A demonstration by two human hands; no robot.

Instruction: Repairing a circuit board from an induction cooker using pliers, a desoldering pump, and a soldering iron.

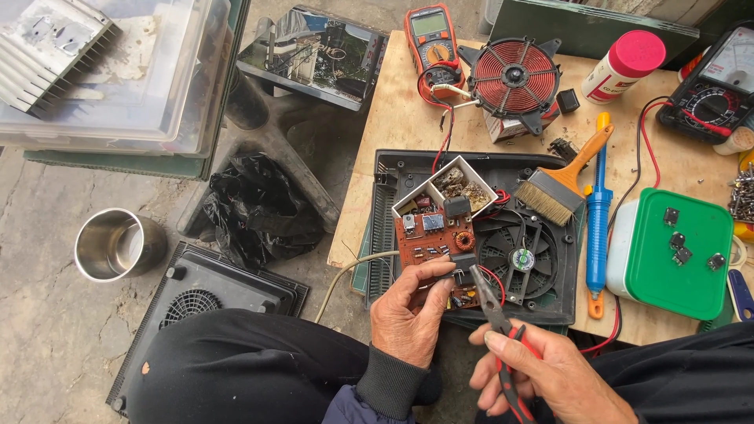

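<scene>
Head cam, only view here: the left hand (408,314) was pinching the lower edge of a reddish-brown circuit board (434,243), thumb laid across the front, holding it tilted up over the open black cooker housing (550,306) with its fan (518,259). The right hand (542,377) was wrapped around the red-handled needle-nose pliers (491,302), whose tips sat right at a black component near the board's bottom edge. Couldn't tell if the tips were actually biting it. Looked to me like the pull-or-bend-a-part stage. The next move probably needed a firm bite on that part and a steady board, since the red wires (495,276) ran just beside the tips. A paintbrush (561,184) and a blue solder sucker (599,220) lay on the wooden surface (393,118).
</scene>
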